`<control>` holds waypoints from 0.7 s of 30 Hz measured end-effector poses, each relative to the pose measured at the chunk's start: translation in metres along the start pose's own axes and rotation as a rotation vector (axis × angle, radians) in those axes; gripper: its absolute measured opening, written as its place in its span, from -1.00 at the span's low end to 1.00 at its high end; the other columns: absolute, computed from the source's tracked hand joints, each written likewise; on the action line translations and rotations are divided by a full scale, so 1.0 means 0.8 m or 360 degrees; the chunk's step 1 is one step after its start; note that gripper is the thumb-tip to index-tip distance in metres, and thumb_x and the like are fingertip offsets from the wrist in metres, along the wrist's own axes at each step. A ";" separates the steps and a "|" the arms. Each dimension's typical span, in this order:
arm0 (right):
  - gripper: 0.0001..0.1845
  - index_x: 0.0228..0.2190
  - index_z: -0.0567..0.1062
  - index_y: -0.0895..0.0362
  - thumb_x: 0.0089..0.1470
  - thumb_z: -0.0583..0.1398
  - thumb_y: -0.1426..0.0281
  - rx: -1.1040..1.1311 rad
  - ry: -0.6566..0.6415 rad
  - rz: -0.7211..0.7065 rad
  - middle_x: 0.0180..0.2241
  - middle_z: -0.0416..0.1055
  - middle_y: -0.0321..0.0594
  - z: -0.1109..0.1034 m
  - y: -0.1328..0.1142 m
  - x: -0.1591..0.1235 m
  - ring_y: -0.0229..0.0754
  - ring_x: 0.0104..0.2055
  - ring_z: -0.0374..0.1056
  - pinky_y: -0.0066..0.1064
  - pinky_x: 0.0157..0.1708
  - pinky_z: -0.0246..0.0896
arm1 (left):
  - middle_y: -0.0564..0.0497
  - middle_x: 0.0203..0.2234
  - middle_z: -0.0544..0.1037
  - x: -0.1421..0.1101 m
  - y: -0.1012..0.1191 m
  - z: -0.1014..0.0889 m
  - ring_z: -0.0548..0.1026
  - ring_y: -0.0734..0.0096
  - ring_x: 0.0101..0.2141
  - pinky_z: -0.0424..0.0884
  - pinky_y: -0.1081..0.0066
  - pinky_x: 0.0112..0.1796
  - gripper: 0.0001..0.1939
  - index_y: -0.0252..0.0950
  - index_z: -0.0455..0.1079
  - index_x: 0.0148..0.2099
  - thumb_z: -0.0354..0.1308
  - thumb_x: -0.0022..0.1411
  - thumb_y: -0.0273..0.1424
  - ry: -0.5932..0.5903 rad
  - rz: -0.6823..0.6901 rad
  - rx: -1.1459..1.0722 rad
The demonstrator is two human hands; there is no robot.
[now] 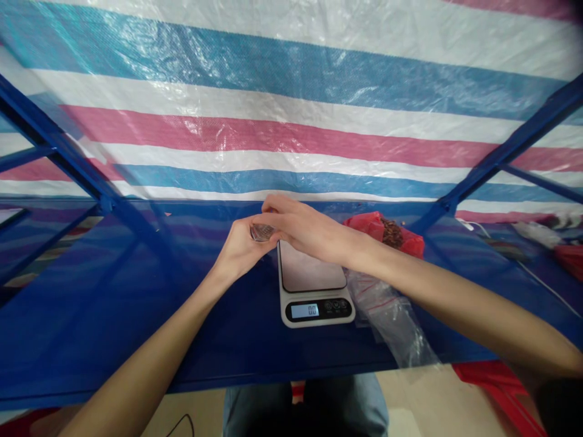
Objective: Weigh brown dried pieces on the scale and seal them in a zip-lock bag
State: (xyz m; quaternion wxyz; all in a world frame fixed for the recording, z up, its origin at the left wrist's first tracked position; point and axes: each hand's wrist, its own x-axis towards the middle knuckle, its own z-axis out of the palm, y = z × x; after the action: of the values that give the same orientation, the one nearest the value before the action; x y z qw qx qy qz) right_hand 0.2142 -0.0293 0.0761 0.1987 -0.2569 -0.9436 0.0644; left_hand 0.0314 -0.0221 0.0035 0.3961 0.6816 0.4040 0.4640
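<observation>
A small flat silvery object (262,232), its long axis roughly sideways, is held just above a white digital scale (314,309). It is gripped by the curled left hand (237,252); the right hand (300,224) is reached across, fingers closed over it.

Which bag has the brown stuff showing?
The red bag behind the scale: brown bits show at its top, unlike the clear bag beside the scale.

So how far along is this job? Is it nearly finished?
Done: the digital kitchen scale is out, its display showing zero. In hand: the left hand holds a small shiny packet, with the right hand over it. Left: the scale's platform is still bare, and the red bag of brown pieces and the clear plastic bag lie off it.
</observation>
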 end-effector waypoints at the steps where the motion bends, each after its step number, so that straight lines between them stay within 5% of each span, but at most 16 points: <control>1: -0.65 -0.13 0.56 0.12 0.26 0.05 0.65 -0.0025 -0.0010 -0.0048 -0.14 0.37 -0.13 -0.004 0.001 0.003 -0.09 -0.10 0.30 -0.27 -0.11 0.24 | 0.02 -0.45 0.60 0.001 0.003 0.000 0.49 0.38 -0.42 0.41 0.43 -0.38 -0.73 -0.33 0.52 -0.31 0.43 0.03 -0.25 -0.0002 -0.0018 -0.0059; 6: -0.74 -0.05 0.55 0.09 0.33 0.13 0.55 -0.0050 -0.0006 -0.0097 -0.10 0.42 -0.14 -0.028 0.004 0.007 -0.06 -0.03 0.34 -0.24 0.00 0.25 | 0.04 -0.46 0.58 0.002 0.013 -0.002 0.49 0.40 -0.44 0.43 0.41 -0.36 -0.71 -0.32 0.52 -0.31 0.46 0.04 -0.24 -0.0061 -0.0114 -0.0168; 13: -0.66 0.16 0.52 -0.01 0.46 0.11 0.28 0.0437 0.0574 0.0392 0.14 0.52 -0.22 -0.031 0.014 -0.037 -0.08 0.13 0.44 -0.23 0.13 0.31 | 0.01 -0.32 0.65 0.003 0.015 -0.008 0.57 0.36 -0.28 0.48 0.38 -0.17 -0.80 -0.28 0.57 -0.26 0.45 0.13 -0.29 -0.0085 -0.0042 -0.0120; 18: -0.72 -0.02 0.50 0.03 0.41 0.17 0.13 0.0797 0.0894 0.0835 -0.29 0.60 -0.26 -0.005 0.046 -0.093 -0.13 -0.23 0.53 -0.26 -0.12 0.41 | -0.03 -0.33 0.64 0.000 0.015 -0.010 0.59 0.35 -0.28 0.50 0.38 -0.18 -0.79 -0.29 0.56 -0.20 0.43 0.20 -0.28 -0.0179 -0.0242 -0.0529; 21: -0.68 -0.17 0.38 0.01 0.29 0.28 0.06 0.0682 0.0866 0.1000 -0.30 0.59 -0.27 0.007 0.061 -0.133 -0.09 -0.25 0.54 -0.27 -0.20 0.39 | -0.05 -0.29 0.64 -0.001 0.018 -0.015 0.60 0.32 -0.24 0.52 0.36 -0.16 -0.80 -0.28 0.51 -0.16 0.39 0.25 -0.29 -0.0268 -0.0246 -0.0688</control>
State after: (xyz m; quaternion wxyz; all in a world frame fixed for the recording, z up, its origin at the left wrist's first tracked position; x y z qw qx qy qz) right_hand 0.3179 -0.0418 0.0240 0.4585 -0.4909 -0.6991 0.2451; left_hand 0.0220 -0.0261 0.0192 0.5993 0.5845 0.3118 0.4494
